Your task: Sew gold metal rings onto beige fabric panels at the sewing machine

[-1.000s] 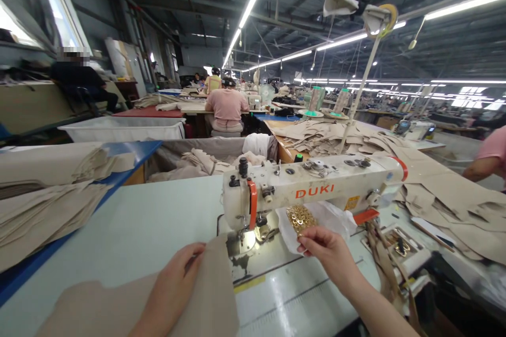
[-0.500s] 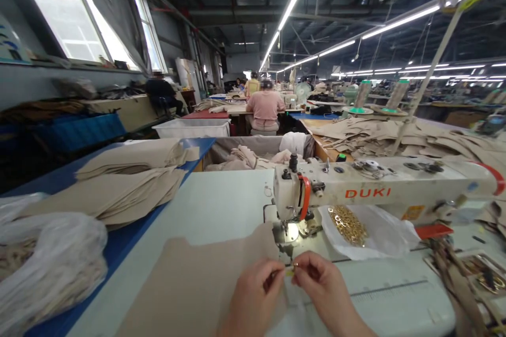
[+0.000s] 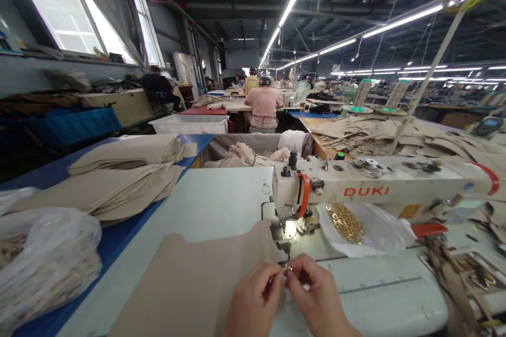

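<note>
My left hand [image 3: 253, 303] and my right hand [image 3: 316, 297] meet just in front of the needle of the white DUKI sewing machine [image 3: 379, 187]. Both pinch a small metal ring [image 3: 287, 268] between the fingertips, at the right edge of a beige fabric piece [image 3: 197, 279] that lies flat on the table under my left hand. A clear plastic bag of gold metal rings [image 3: 348, 221] lies under the machine arm, just right of the needle.
Stacks of beige cut pieces [image 3: 118, 179] lie on a blue table at left, with a white plastic bag [image 3: 43, 253] nearer me. More cut pieces [image 3: 379, 139] pile up behind the machine. A person in pink [image 3: 264, 105] sits ahead, facing away.
My right hand left the bag of rings and came to my left hand in front of the needle; both now pinch a small ring. My view swung left.
</note>
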The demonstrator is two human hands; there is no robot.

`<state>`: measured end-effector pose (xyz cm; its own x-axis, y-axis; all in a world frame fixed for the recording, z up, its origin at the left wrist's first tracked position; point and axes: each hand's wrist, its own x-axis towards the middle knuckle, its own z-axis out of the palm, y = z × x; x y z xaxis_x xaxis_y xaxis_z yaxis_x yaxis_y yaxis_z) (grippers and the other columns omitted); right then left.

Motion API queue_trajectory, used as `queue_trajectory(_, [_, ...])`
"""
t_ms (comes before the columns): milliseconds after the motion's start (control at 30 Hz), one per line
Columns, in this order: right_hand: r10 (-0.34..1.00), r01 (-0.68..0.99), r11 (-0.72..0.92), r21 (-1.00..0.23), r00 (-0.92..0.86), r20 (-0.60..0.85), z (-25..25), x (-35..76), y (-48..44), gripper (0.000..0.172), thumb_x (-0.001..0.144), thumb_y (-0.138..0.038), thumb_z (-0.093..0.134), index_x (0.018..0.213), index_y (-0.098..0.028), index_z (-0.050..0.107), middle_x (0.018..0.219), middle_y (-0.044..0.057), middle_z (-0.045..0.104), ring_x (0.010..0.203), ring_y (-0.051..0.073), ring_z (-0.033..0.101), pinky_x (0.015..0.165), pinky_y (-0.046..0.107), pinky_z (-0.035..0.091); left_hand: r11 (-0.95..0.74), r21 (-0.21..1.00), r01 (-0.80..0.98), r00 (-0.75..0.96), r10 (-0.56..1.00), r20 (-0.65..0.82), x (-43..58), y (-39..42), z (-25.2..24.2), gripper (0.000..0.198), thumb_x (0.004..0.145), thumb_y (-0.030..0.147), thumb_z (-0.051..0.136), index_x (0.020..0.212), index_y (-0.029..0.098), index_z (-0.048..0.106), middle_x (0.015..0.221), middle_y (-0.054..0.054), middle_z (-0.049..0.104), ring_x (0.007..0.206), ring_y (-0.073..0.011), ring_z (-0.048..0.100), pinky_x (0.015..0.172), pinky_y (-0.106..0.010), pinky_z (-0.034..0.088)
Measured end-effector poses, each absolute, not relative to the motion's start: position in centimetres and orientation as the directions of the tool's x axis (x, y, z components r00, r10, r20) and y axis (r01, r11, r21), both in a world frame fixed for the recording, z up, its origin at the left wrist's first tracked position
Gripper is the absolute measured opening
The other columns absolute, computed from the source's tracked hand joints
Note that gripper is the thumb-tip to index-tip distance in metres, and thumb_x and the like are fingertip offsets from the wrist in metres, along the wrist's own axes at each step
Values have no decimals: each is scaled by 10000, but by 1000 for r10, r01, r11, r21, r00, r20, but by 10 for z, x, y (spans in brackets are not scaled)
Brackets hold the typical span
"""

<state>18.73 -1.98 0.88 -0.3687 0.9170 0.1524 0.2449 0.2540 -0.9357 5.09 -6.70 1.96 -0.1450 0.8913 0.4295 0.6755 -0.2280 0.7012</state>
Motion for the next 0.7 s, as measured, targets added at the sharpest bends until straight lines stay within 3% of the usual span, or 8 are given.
queue_trajectory(100, [917, 297, 279, -913, -365, 162, 12, 184, -23, 94, 806, -210, 474, 719, -189, 505, 596, -33, 492, 549, 120, 497, 518, 203, 372, -267, 742, 615, -102, 906, 411, 52, -71, 18, 186, 857, 223, 477, 817, 245, 657, 739, -3, 695, 673, -141, 661, 648, -195, 496])
queue_trajectory(200, [882, 305, 288, -908, -453, 128, 15, 183, -25, 77, 800, -174, 458, 839, -184, 524, 637, -28, 521, 572, 127, 507, 530, 211, 367, -159, 839, 520, -106, 963, 249, 49, -70, 21, 201, 838, 221, 467, 818, 233, 666, 795, -22, 709, 747, -160, 669, 697, -217, 495])
queue_trajectory(333, [832, 200, 163, -966, -554, 26, 20, 190, -22, 123, 811, -196, 488, 842, -168, 603, 692, 14, 606, 644, 154, 560, 581, 234, 407, 122, 967, 223, -143, 986, -91, 42, -64, 26, 86, 752, 281, 538, 709, 207, 551, 613, 11, 641, 560, -150, 604, 546, -235, 465])
queue_trajectory(400, [830, 147, 91, -985, -557, -6, 23, 193, -18, 150, 819, -245, 527, 779, -164, 647, 708, 30, 633, 675, 162, 572, 615, 245, 423, 184, 982, 52, -115, 977, -177, 39, -62, 28, 158, 695, 312, 592, 692, 214, 469, 547, 48, 595, 461, -121, 544, 480, -224, 434])
queue_trajectory(533, [870, 61, -16, -998, -490, -44, 26, 193, -16, 145, 726, -306, 674, 689, -166, 659, 649, 11, 628, 615, 138, 548, 583, 233, 413, 225, 971, -75, -55, 972, -230, 38, -61, 32, 269, 629, 329, 670, 679, 212, 433, 523, 69, 588, 411, -92, 515, 443, -205, 405])
queue_trajectory(700, [819, -78, -284, -956, -538, -200, 24, 187, -19, 337, 568, -421, 801, 639, -162, 596, 523, -22, 592, 461, 94, 500, 494, 216, 399, 247, 956, -157, 43, 969, -243, 35, -62, 33, 420, 577, 455, 774, 679, 203, 454, 500, 54, 606, 398, -90, 519, 412, -191, 376])
